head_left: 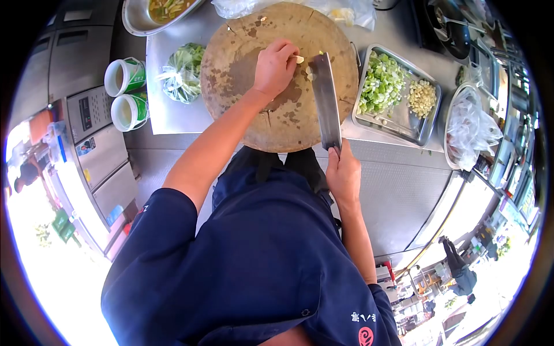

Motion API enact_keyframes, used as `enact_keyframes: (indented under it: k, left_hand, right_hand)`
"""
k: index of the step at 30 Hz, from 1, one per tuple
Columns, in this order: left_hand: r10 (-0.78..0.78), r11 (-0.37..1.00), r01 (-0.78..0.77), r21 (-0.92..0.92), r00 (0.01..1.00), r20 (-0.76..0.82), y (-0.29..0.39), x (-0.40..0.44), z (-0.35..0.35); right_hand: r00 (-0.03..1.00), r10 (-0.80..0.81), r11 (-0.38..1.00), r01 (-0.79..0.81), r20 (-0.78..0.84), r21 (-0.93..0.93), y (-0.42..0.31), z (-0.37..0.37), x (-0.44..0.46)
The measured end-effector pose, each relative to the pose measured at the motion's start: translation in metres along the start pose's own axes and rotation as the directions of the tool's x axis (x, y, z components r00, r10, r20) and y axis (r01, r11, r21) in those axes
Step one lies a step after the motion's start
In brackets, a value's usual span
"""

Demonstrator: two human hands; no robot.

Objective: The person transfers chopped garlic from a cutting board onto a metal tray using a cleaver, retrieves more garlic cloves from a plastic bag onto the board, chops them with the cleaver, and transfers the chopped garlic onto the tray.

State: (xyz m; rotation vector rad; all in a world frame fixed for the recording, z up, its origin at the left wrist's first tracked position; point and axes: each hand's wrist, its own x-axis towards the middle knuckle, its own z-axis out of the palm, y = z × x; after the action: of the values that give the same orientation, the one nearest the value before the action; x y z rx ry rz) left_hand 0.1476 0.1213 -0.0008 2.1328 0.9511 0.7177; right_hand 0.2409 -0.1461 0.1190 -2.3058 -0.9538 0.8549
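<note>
My left hand (pixel 276 68) is over the middle of a round wooden chopping board (pixel 231 109), fingers pinched on a small pale piece (pixel 299 59) that looks like garlic. My right hand (pixel 344 176) grips the handle of a cleaver (pixel 327 101) at the board's near right side. The cleaver's long blade lies across the right part of the board, pointing away from me, just right of the pale piece. Small cut bits (pixel 310 74) sit against the blade's left side. Dark wet patches and a few scraps mark the board.
Right of the board, a metal tray (pixel 398 134) holds chopped green vegetable (pixel 382 82) and pale diced pieces (pixel 422 98). Beyond it stands a bowl with clear plastic bags (pixel 470 127). At left are bagged greens (pixel 186 72), two tubs (pixel 122 112) and a metal bowl (pixel 135 23) of liquid.
</note>
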Motion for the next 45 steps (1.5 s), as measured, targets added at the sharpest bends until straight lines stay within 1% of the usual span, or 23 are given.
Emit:
enact_keyframes:
  k: [4, 6, 9, 13, 15, 16, 18, 19, 21, 22, 24, 27, 28, 30, 31, 33, 35, 37, 38, 40, 42, 44, 45]
  left_hand:
    - [0.037, 0.999, -0.037, 0.015, 0.999, -0.039, -0.002, -0.001, 0.001]
    - [0.104, 0.99, -0.099, 0.099, 0.993, -0.055, -0.006, -0.001, 0.003]
    - [0.09, 0.992, -0.088, 0.086, 0.996, -0.018, -0.013, 0.0, 0.003]
    - [0.101, 0.991, -0.098, 0.085, 0.994, -0.029, -0.007, -0.002, -0.004]
    - [-0.186, 0.967, 0.193, -0.164, 0.981, 0.06, 0.003, -0.009, -0.014]
    - [-0.182, 0.968, 0.189, -0.166, 0.982, 0.054, 0.005, -0.011, -0.018]
    - [0.055, 0.998, -0.052, -0.045, 0.995, 0.079, 0.003, -0.025, -0.028]
    - [0.05, 0.998, -0.046, -0.043, 0.996, 0.077, 0.001, -0.028, -0.03]
    - [0.172, 0.985, -0.172, -0.011, 0.976, 0.135, -0.003, -0.029, -0.031]
    - [0.175, 0.985, -0.175, -0.013, 0.976, 0.129, -0.004, -0.03, -0.029]
    - [0.05, 0.997, -0.058, 0.052, 0.986, 0.157, -0.004, -0.034, -0.023]
    - [0.027, 0.998, -0.034, 0.054, 0.991, 0.134, -0.004, -0.039, -0.02]
    - [0.022, 0.998, -0.03, 0.054, 0.99, 0.137, 0.0, -0.043, -0.021]
    - [0.025, 0.999, -0.026, 0.021, 0.999, 0.04, 0.002, -0.045, -0.022]
    - [0.024, 0.999, -0.025, 0.02, 0.999, 0.042, 0.001, -0.047, -0.022]
    - [0.087, 0.996, -0.088, 0.024, 0.996, 0.007, -0.002, -0.049, -0.022]
    - [0.086, 0.996, -0.087, 0.031, 0.996, 0.03, -0.005, -0.05, -0.022]
    - [0.088, 0.995, -0.09, 0.039, 0.995, 0.052, -0.006, -0.05, -0.023]
    - [0.095, 0.995, -0.097, 0.036, 0.994, 0.05, -0.006, -0.05, -0.023]
    - [0.106, 0.994, -0.107, 0.036, 0.993, 0.045, -0.007, -0.05, -0.025]
    - [0.035, 0.999, -0.033, -0.026, 0.996, 0.08, -0.002, -0.053, -0.028]
    - [0.059, 0.998, -0.06, 0.01, 0.995, 0.086, 0.003, -0.056, -0.037]
    - [0.07, 0.996, -0.074, 0.043, 0.992, 0.104, 0.005, -0.062, -0.042]
  right_hand:
    - [0.999, 0.005, 0.996, 0.0, 0.046, -0.092, -0.013, 0.006, 0.016]
    - [0.995, -0.001, 0.985, 0.019, 0.102, -0.172, -0.018, 0.012, 0.024]
    - [0.991, -0.011, 0.967, 0.044, 0.13, -0.251, -0.019, 0.02, 0.028]
    - [0.995, -0.001, 0.979, 0.021, 0.1, -0.205, -0.009, 0.021, 0.029]
    - [0.996, -0.02, 0.998, 0.026, 0.09, -0.063, -0.003, 0.009, 0.033]
    - [0.996, -0.026, 0.997, 0.031, 0.086, -0.065, -0.003, 0.003, 0.035]
    - [0.995, 0.007, 0.991, 0.006, 0.096, -0.132, -0.004, -0.007, 0.025]
    - [0.995, 0.006, 0.991, 0.008, 0.102, -0.134, -0.005, -0.007, 0.02]
    - [0.995, -0.023, 0.999, 0.027, 0.095, -0.041, -0.006, -0.009, 0.015]
    - [0.995, -0.027, 0.999, 0.031, 0.092, -0.045, -0.004, -0.008, 0.011]
    - [0.996, -0.033, 0.998, 0.037, 0.087, -0.042, -0.002, -0.004, 0.005]
    - [0.995, -0.045, 0.997, 0.05, 0.084, -0.052, -0.003, 0.0, 0.0]
    - [0.994, -0.04, 0.998, 0.045, 0.098, -0.049, -0.002, 0.0, -0.004]
    - [0.992, -0.039, 0.997, 0.047, 0.12, -0.067, -0.003, 0.001, -0.007]
    - [0.989, -0.033, 0.995, 0.046, 0.143, -0.087, -0.004, 0.001, -0.009]
    - [0.987, -0.024, 0.993, 0.042, 0.161, -0.108, -0.004, 0.006, -0.012]
    - [0.983, -0.017, 0.991, 0.041, 0.181, -0.128, -0.007, 0.013, -0.011]
    - [0.98, 0.033, 0.965, 0.021, 0.198, -0.263, -0.01, 0.021, -0.006]
    - [0.979, 0.035, 0.964, 0.02, 0.2, -0.264, -0.008, 0.023, -0.006]
    - [0.986, -0.01, 0.991, 0.032, 0.164, -0.132, -0.001, 0.024, -0.003]
    - [0.987, -0.026, 0.993, 0.043, 0.156, -0.107, 0.002, 0.016, -0.002]
    - [0.989, -0.05, 0.995, 0.062, 0.142, -0.078, 0.001, 0.011, 0.005]
    - [0.991, -0.052, 0.992, 0.065, 0.121, -0.107, -0.002, 0.009, 0.003]
